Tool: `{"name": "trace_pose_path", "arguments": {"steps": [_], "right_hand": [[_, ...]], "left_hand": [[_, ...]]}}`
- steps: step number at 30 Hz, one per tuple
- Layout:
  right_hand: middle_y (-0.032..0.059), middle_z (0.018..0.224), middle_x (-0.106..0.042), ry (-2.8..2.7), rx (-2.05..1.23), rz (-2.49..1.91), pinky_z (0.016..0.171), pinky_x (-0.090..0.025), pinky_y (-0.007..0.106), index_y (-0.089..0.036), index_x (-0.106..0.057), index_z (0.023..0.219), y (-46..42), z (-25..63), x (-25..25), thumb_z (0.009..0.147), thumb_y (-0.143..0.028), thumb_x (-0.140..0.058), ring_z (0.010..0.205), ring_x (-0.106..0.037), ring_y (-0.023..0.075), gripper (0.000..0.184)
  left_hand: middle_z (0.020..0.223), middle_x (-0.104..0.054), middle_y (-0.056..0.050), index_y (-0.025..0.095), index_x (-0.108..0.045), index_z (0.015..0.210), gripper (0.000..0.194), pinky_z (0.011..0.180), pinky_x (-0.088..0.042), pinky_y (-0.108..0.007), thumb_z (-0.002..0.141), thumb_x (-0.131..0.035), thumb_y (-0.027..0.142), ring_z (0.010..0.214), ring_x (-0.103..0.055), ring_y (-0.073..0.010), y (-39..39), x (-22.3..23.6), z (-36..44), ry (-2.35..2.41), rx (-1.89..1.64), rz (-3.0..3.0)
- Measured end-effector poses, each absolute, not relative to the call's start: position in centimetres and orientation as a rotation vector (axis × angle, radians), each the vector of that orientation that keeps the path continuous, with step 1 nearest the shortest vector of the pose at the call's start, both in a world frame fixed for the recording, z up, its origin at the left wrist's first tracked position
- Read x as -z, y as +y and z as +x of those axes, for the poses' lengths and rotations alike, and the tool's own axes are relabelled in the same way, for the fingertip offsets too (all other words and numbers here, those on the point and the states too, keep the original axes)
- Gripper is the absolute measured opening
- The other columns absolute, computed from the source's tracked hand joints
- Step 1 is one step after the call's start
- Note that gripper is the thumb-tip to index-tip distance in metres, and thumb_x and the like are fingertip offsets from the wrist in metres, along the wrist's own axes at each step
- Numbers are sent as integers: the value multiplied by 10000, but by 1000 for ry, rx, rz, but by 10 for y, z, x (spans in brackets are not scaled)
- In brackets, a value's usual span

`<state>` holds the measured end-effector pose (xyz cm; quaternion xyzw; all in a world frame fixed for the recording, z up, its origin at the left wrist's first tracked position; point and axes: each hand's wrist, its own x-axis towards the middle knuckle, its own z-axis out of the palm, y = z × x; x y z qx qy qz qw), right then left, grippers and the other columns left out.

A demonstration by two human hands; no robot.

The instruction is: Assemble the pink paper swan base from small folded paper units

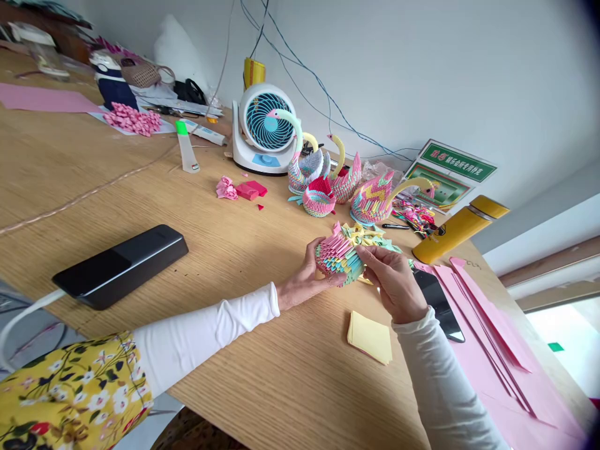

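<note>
My left hand (307, 278) is wrapped round the left and lower side of a folded-paper model (335, 255), built of pink, yellow, blue and green pieces and raised off the table. At its right edge my right hand (390, 278) is closed in a pinch, thumb against forefinger. Whatever small piece may be between those fingertips is hidden. Just behind the model lies a pile of loose yellow and green folded paper pieces (375, 234). A stack of pale yellow paper squares (369, 337) rests on the table below my right hand.
Finished paper swans (370, 199) and a small paper basket (319, 199) stand behind the pile, before a white fan (267, 128). To the right are a yellow flask (459, 228), a phone (438, 303) and pink sheets (497, 350). A black device (122, 262) lies left.
</note>
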<state>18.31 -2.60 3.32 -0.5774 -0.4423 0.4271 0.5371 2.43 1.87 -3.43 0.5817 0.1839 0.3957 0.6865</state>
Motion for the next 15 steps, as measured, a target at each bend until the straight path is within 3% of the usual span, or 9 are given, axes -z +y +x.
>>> {"name": "trace_pose_path", "arguments": {"steps": [5,9,15], "right_hand": [[-22,573,-562,-1058,-983,-1364,432,-282,236,-180,-682,703,-27,181,-35,659,-424,-772,474,-386,76,264],[-1,623,-622,-1070,-1012,-1316,594,-429,280,-199,-683,691,-27,180,-34,651,-425,-780,596,-532,136,250],[37,740,-695,-1120,-1073,-1331,687,-450,334,-195,-701,740,-26,182,-31,655,-506,-754,681,-589,182,326]], "left_hand": [[1421,-299,-113,266,-241,1381,829,1067,-344,-483,722,-742,316,1291,-346,-285,15,29,22,482,-937,1334],[1397,-334,-102,275,-296,1369,857,1051,-368,-482,666,-785,295,1268,-372,-287,13,31,23,473,-999,1299],[1336,-428,-104,254,-292,1334,772,998,-424,-450,715,-752,284,1133,-508,-233,11,31,23,408,-968,1237]]}}
